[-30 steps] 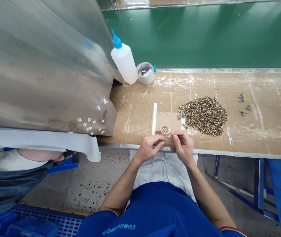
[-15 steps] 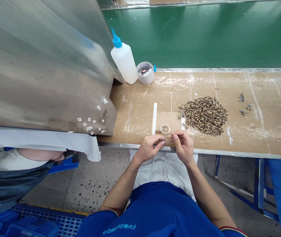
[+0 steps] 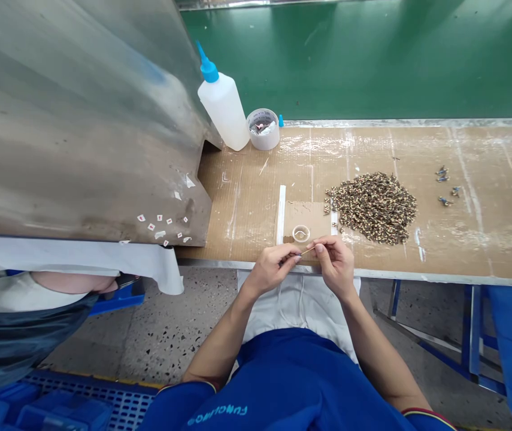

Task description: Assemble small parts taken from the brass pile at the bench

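Observation:
My left hand (image 3: 271, 268) and my right hand (image 3: 335, 266) meet over the table's front edge, with a thin pale stick (image 3: 308, 251) pinched between their fingertips. What the left fingers hold at its end is too small to tell. Just beyond the stick, a small clear ring-shaped cup (image 3: 301, 233) sits on a cardboard square (image 3: 314, 216), close to my fingers but apart from them. To the right of the square lies a large heap of small mottled brown beads (image 3: 375, 208).
A white glue bottle with a blue nozzle (image 3: 223, 108) and a white roll-like tub (image 3: 263, 129) stand at the table's back. A dented metal partition (image 3: 80, 131) bears small labels. Several small metal parts (image 3: 445, 185) lie right. A co-worker's back (image 3: 17, 329) shows lower left.
The whole view has shifted slightly as my head moved. My hands stay together at the stick, with no visible change in the grip.

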{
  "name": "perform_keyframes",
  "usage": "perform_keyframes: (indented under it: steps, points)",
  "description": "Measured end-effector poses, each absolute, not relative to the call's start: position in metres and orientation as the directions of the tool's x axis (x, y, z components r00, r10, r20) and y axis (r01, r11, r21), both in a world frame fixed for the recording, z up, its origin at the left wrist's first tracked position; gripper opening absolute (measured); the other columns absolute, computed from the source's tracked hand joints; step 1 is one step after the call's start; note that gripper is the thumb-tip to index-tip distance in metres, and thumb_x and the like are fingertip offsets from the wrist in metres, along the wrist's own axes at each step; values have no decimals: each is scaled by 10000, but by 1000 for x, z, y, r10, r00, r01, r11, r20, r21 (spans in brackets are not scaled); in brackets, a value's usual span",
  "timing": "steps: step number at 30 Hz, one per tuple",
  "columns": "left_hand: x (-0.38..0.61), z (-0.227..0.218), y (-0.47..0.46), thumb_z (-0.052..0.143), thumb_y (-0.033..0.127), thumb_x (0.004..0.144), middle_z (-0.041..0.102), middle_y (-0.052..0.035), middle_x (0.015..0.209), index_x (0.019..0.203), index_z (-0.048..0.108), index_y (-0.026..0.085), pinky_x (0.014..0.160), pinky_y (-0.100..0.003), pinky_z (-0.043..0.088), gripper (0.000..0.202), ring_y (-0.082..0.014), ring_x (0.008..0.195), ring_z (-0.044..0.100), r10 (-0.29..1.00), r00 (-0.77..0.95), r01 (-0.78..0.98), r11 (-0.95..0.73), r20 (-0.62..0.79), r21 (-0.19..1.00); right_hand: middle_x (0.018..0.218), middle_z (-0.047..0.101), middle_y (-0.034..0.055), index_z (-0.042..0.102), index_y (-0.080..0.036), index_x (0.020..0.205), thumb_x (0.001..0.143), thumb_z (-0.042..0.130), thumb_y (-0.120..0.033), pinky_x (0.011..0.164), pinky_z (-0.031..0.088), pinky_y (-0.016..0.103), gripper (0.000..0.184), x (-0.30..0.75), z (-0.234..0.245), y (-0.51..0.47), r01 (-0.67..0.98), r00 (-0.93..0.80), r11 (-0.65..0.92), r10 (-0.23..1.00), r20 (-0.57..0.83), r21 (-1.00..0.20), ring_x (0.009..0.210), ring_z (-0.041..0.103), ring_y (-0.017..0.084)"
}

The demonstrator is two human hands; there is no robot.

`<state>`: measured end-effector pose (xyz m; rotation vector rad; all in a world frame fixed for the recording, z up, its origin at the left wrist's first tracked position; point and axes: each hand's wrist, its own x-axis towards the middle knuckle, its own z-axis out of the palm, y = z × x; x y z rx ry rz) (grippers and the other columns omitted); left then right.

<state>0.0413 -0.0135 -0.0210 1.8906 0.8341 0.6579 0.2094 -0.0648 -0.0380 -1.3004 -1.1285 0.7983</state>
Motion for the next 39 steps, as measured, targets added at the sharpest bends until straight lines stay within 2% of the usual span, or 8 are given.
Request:
perform_keyframes:
  steps: [7,17,24,32,35,39]
  points:
    - [41,-22,-14,548,223,958,627,-5,689,889,659,145,568,-204,425,152,-109,581,560,777,622,258,-325,101,910,800,738,34,644,-234,925,971,585,-396,608,556,290,179,210,-37,-65,146,307,181,926,219,-973,700,699,174]
    - [40,-21,-12,532,261,974,692,-35,745,903,655,145,603,-214,480,184,-124,625,629,774,630,242,-263,54,934,782,735,35,638,-231,894,968,587,-423,561,543,283,212,209,-35,-65,138,348,196,908,233,-971,604,648,149]
    - [41,-21,-12,538,276,975,696,-31,741,907,662,145,576,-205,471,193,-111,602,612,777,629,244,-241,36,939,793,746,47,649,-235,897,959,594,-432,615,578,322,213,210,-36,-67,158,326,174,920,218,-972,696,704,187]
    - [39,-20,-10,547,263,972,682,-25,727,901,664,142,560,-201,470,183,-102,582,603,771,636,218,-233,43,948,807,754,57,645,-247,895,962,591,-408,585,570,324,182,209,-37,-67,115,278,248,922,271,-962,733,728,204]
    - [38,-20,-10,553,265,968,682,-20,704,901,664,144,550,-199,478,176,-99,565,600,777,630,209,-193,19,959,809,755,59,640,-245,866,954,593,-430,559,561,328,210,207,-36,-68,129,308,220,918,250,-967,663,706,194]
    - [37,-24,-10,566,310,967,727,-48,770,921,663,142,541,-195,503,199,-97,577,626,787,617,154,-107,-12,982,805,758,49,650,-242,883,945,608,-451,501,532,304,222,209,-35,-68,109,379,194,899,221,-975,534,642,156]
